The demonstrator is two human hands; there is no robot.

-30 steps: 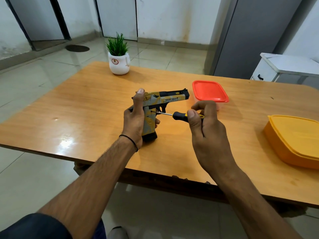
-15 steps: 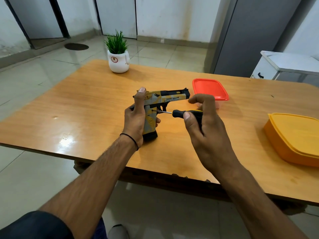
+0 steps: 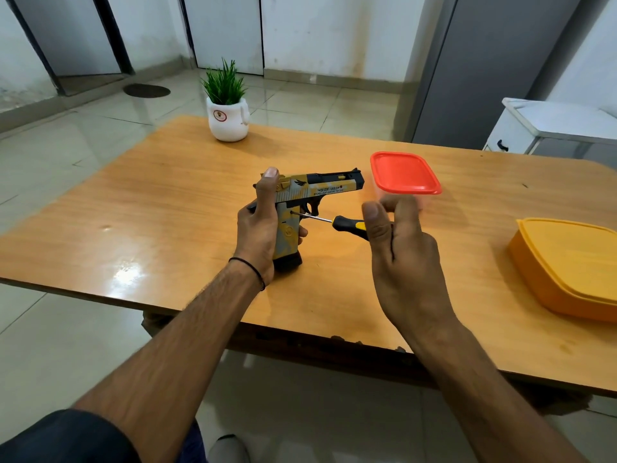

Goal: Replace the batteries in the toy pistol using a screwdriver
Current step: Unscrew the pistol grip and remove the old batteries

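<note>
A yellow, grey and black toy pistol (image 3: 317,190) stands upright with its grip base on the wooden table (image 3: 167,208), barrel pointing right. My left hand (image 3: 258,225) grips its handle from the left, thumb up along the rear of the slide. A black and yellow screwdriver (image 3: 344,223) lies nearly level, its thin tip set against the right side of the grip. My right hand (image 3: 397,242) holds the screwdriver's handle between thumb and fingers; the fingers are blurred with motion and hide the handle's end.
A clear box with a red lid (image 3: 404,173) stands just beyond my right hand. A closed yellow container (image 3: 567,265) sits at the table's right edge. A white pot with a green plant (image 3: 228,116) stands at the far left edge of the table.
My right hand's fingers have shifted round the screwdriver handle, turning it, while the tip stays on the grip. The pistol and my left hand have stayed in place.
</note>
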